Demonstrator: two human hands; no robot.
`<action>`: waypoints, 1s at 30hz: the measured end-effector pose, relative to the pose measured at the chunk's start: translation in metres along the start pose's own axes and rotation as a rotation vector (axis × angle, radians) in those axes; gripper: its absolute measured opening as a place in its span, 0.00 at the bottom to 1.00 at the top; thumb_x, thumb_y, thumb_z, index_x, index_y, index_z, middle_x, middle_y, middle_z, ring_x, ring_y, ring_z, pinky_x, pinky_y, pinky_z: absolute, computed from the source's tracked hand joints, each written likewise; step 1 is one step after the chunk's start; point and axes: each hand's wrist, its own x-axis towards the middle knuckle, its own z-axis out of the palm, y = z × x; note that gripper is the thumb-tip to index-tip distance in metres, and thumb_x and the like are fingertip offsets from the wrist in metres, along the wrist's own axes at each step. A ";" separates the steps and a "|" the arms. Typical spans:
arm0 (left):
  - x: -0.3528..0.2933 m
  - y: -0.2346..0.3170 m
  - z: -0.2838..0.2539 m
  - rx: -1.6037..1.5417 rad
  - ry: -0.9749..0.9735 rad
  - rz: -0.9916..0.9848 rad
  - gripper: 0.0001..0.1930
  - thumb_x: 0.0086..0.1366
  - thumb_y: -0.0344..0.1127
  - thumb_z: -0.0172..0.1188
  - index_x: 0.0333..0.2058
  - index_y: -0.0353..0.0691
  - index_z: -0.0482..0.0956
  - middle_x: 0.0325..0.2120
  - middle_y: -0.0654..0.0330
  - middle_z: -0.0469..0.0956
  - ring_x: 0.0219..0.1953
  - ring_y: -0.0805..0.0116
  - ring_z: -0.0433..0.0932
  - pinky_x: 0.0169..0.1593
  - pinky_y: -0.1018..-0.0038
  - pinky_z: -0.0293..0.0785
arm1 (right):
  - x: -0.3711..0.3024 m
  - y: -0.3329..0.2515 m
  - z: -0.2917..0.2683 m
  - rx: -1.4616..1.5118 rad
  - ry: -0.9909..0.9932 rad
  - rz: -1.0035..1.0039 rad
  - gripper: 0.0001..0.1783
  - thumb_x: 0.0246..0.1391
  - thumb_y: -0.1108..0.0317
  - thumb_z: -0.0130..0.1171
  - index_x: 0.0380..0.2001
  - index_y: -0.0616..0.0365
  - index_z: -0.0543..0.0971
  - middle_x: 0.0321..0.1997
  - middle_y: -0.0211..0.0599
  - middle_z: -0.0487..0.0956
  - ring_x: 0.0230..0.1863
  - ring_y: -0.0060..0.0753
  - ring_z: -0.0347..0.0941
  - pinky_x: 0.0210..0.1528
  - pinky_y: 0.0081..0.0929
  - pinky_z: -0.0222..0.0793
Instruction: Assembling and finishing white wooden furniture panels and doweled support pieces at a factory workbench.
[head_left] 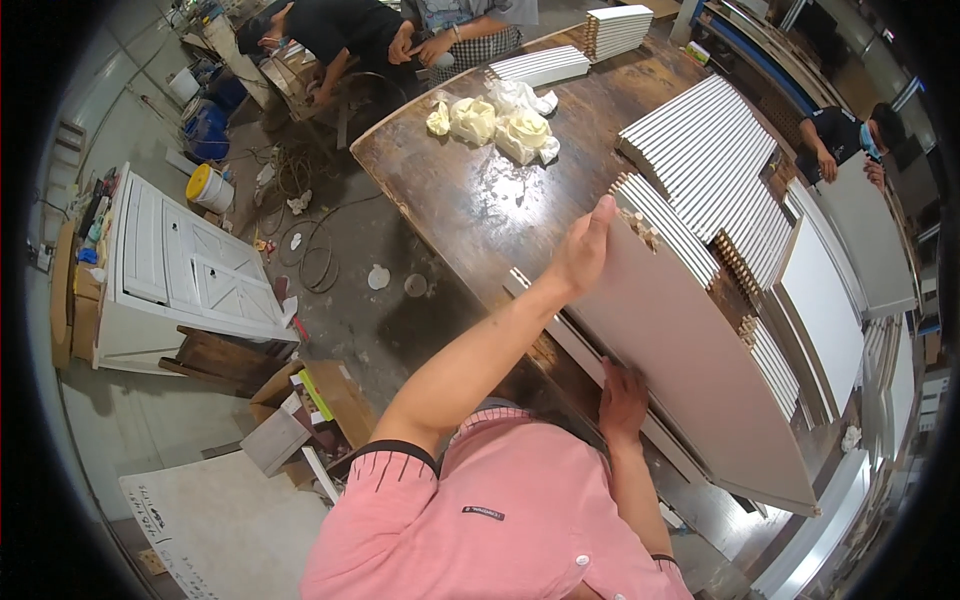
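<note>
A large flat white panel is tilted up on the near side of the brown table, with its face toward me. My left hand is closed round its far left end, thumb lying along the top edge. Lower down, my right hand holds the panel at its near long edge, fingers against the board. Narrow white strips lie just under that edge. Beyond the panel, stacked white slats stand in rows, partly hidden by it. Small wooden dowels show by its upper edge.
The wooden table bears more white slats, crumpled wrappings and white boards. A person at the right holds another panel; others work at the back. A white cabinet and an open carton stand left.
</note>
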 end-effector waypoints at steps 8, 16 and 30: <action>-0.002 0.002 -0.003 -0.240 -0.089 -0.068 0.34 0.80 0.61 0.35 0.46 0.36 0.81 0.37 0.60 0.83 0.42 0.70 0.80 0.53 0.72 0.76 | -0.009 0.005 -0.002 0.166 -0.030 -0.020 0.23 0.53 0.77 0.63 0.53 0.47 0.83 0.45 0.38 0.79 0.48 0.50 0.74 0.55 0.48 0.71; 0.001 0.005 -0.014 -0.056 -0.164 -0.139 0.37 0.79 0.63 0.30 0.49 0.36 0.80 0.41 0.59 0.83 0.45 0.69 0.79 0.56 0.70 0.74 | -0.013 0.015 0.007 0.110 -0.065 0.069 0.24 0.53 0.69 0.67 0.55 0.43 0.82 0.50 0.32 0.79 0.53 0.46 0.75 0.57 0.49 0.70; 0.017 0.009 -0.050 -0.106 -0.482 -0.037 0.23 0.81 0.53 0.44 0.53 0.40 0.78 0.41 0.62 0.81 0.40 0.75 0.77 0.47 0.77 0.73 | 0.115 -0.054 -0.196 0.100 0.666 0.208 0.21 0.69 0.54 0.53 0.54 0.57 0.82 0.46 0.42 0.83 0.49 0.49 0.78 0.54 0.43 0.70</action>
